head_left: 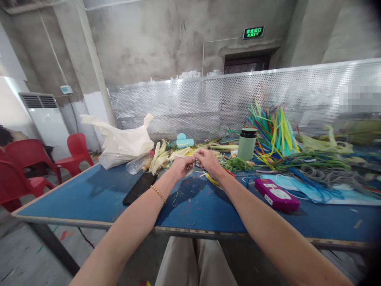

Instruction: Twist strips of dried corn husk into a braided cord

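My left hand [182,167] and my right hand [208,161] meet above the blue table [104,202], fingertips pinched close together. Whatever lies between the fingers is too small to make out. Just behind them are pale dried husks [162,158]. Beside my right wrist lies something with yellow and red curved parts [212,179], partly hidden by the wrist. A black phone [140,189] rests left of my left hand. Green string [237,164] lies bunched to the right, in front of a green jar with a black lid [247,145].
A white plastic bag [126,143] and a clear bottle [137,165] stand at the left. Colourful strips [276,133], grey cord [321,176], blue face masks [309,188] and a purple box [276,194] occupy the right. A perforated metal panel [184,103] runs along the back.
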The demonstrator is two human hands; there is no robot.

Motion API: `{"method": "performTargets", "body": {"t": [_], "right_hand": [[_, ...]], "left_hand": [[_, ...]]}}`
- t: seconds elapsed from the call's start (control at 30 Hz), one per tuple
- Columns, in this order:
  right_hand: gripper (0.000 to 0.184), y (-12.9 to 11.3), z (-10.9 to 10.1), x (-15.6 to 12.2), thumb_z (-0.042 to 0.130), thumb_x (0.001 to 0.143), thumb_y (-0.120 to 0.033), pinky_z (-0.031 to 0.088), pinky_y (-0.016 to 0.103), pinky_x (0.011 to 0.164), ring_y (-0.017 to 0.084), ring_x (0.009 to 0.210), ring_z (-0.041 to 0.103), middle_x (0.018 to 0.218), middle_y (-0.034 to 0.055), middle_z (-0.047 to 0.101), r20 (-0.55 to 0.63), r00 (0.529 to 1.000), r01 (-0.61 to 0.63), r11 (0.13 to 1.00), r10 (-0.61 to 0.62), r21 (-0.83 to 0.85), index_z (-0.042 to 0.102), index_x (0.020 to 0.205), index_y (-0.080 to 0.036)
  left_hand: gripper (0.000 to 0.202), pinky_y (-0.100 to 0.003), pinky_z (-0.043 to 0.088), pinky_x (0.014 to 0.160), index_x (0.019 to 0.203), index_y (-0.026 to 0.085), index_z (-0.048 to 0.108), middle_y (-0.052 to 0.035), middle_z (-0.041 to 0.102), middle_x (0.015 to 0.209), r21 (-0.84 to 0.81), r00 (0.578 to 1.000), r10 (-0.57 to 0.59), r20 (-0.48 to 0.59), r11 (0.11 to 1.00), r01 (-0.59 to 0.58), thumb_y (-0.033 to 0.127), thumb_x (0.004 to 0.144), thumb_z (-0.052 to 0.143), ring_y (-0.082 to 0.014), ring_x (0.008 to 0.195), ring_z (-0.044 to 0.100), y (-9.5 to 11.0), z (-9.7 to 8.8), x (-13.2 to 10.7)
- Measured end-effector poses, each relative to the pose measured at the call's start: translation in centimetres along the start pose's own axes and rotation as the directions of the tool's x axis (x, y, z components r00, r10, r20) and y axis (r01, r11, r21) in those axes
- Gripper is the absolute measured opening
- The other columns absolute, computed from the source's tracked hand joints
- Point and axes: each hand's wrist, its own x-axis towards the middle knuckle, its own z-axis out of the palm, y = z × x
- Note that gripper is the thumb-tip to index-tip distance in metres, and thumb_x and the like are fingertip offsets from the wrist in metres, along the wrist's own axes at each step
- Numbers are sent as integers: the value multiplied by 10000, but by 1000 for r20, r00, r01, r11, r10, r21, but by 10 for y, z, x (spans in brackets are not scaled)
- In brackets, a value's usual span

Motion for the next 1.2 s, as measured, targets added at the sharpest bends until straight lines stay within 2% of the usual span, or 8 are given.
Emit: {"method": "performTargets", "body": {"t": [0.07, 0.13, 0.2, 0.27, 0.37, 0.43, 0.6, 1.2], "right_hand": [[206, 2, -6, 2, 552, 800, -344, 301, 218, 392, 89, 373, 397, 464, -60, 439, 39, 999, -4, 996, 8, -88, 494, 660, -204], [312, 3, -14, 6, 496, 850, -390, 327, 229, 436, 111, 432, 468, 490, -19, 496, 30, 999, 22, 962, -15, -273, 498, 606, -195], [366, 2, -22, 9, 525, 845, -393, 366, 242, 526, 136, 559, 532, 577, 37, 586, -58, 983, 121, 851, -174, -510, 539, 550, -177], [268, -1, -26, 10, 590, 802, -342, 389, 252, 625, 162, 697, 578, 713, 67, 663, -26, 943, 247, 752, -331, -611, 635, 608, -162], [149, -4, -24, 9, 631, 740, -270, 391, 244, 643, 161, 712, 595, 736, 44, 695, 229, 933, 358, 773, -278, -524, 718, 688, -162], [108, -4, -21, 8, 633, 693, -217, 388, 235, 610, 149, 655, 589, 669, 23, 680, 296, 934, 322, 829, -199, -457, 718, 685, -151], [87, -1, -20, 8, 599, 670, -202, 371, 218, 534, 116, 540, 533, 568, -5, 621, 228, 961, 227, 920, -157, -320, 655, 653, -137], [83, 9, -13, 7, 558, 659, -202, 362, 211, 501, 117, 520, 520, 547, 1, 615, 161, 975, 199, 929, -154, -312, 616, 629, -150]], "left_hand": [[157, -213, 288, 474, 586, 107, 591, 10, 541, 560, 47, 1000, 27, -12, 999, -27, 86, 578, 747, -45, 478, 418, -3, -2, 1], [168, -213, 267, 456, 581, 104, 602, 16, 529, 533, 133, 999, 27, -35, 991, -23, 99, 557, 768, -43, 458, 403, -6, -5, 1], [174, -214, 256, 445, 564, 100, 610, 14, 515, 502, 225, 1000, -20, -24, 974, 25, 117, 550, 782, -45, 442, 392, -8, -7, 1], [203, -215, 259, 442, 533, 103, 600, 9, 506, 482, 294, 997, -74, 9, 953, 68, 136, 547, 800, -50, 440, 397, -10, -9, 0], [222, -213, 255, 444, 529, 108, 609, 0, 525, 493, 342, 991, -119, 63, 935, 91, 148, 528, 827, -49, 448, 399, -10, -8, -3], [202, -211, 238, 445, 563, 105, 644, -1, 538, 501, 350, 987, -139, 86, 931, 101, 155, 520, 834, -42, 445, 379, -7, -7, -5], [183, -218, 260, 468, 617, 89, 701, -20, 570, 535, 324, 988, -127, 92, 942, 91, 186, 523, 824, -56, 470, 415, -2, -8, -6], [122, -219, 295, 501, 527, 73, 649, -44, 600, 578, 230, 984, -155, 90, 964, 131, 51, 512, 768, -55, 498, 458, -3, -3, -9]]}}
